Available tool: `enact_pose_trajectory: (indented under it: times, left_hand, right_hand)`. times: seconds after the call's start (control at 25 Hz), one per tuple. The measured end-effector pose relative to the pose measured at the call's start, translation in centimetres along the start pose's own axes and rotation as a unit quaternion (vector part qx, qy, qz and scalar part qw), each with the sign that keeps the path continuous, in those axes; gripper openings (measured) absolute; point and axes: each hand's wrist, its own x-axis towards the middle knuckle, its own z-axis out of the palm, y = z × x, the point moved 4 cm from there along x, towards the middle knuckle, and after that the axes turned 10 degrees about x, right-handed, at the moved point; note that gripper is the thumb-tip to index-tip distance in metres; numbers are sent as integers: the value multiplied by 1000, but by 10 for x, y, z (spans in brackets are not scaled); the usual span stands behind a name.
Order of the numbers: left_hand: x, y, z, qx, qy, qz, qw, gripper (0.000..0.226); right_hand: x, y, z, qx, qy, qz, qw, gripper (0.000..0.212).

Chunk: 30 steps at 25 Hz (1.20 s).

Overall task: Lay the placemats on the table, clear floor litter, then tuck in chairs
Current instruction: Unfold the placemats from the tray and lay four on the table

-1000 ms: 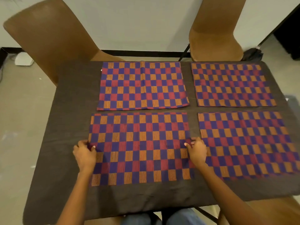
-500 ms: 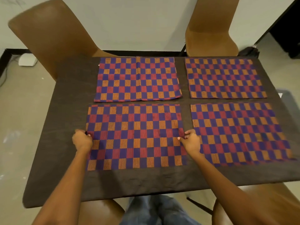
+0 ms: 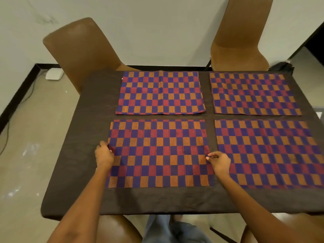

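Note:
Several checked placemats in orange, red and purple lie flat on the dark table (image 3: 73, 172). The near-left placemat (image 3: 158, 153) is pinched at both side edges: my left hand (image 3: 103, 155) grips its left edge, my right hand (image 3: 219, 160) grips its right edge. The near-right placemat (image 3: 268, 153), far-left placemat (image 3: 160, 92) and far-right placemat (image 3: 254, 93) lie untouched. Two brown chairs stand across the table, the far-left chair (image 3: 82, 50) angled away and the far-right chair (image 3: 240, 35) close to the edge.
Two more brown chair seats show below the near edge, the near-left seat (image 3: 115, 228) and the near-right seat (image 3: 298, 223), beside my legs. Small white bits of litter (image 3: 29, 149) lie on the grey floor at left. A white box (image 3: 54, 74) with cables sits by the wall.
My view has pulled back and up, so more of the table and chairs shows. Both hands keep their pinch on the near-left placemat's side edges, which has shifted slightly.

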Motion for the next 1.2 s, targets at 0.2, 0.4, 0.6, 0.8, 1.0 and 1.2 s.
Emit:
enact_pose_trajectory:
  times: [0.2,0.4,0.6,0.8,1.0,1.2]
  left_hand:
    - [1,1,5,9,-7,27,1000,34]
    - [1,3,6,22,-4,16,1000,34]
    - [2,3,8,33,0,26,999,34]
    - [-4,10,10,39,13,25,999,40]
    - [-12,25,24,142,43,157,976,48]
    - [-27,39,74,170,-12,276,946,87]
  right_hand:
    - [2,1,-6,1,12,4,1000,8]
    - [1,1,-5,-20,10,14,1000,7]
    - [-1,9,-4,-54,0,-11,998,6]
    - [1,9,-2,-81,15,20,996,9]
    - [-16,-16,23,-293,50,-111,948,31]
    - [-30,-42,108,-308,-150,-298,891,51]
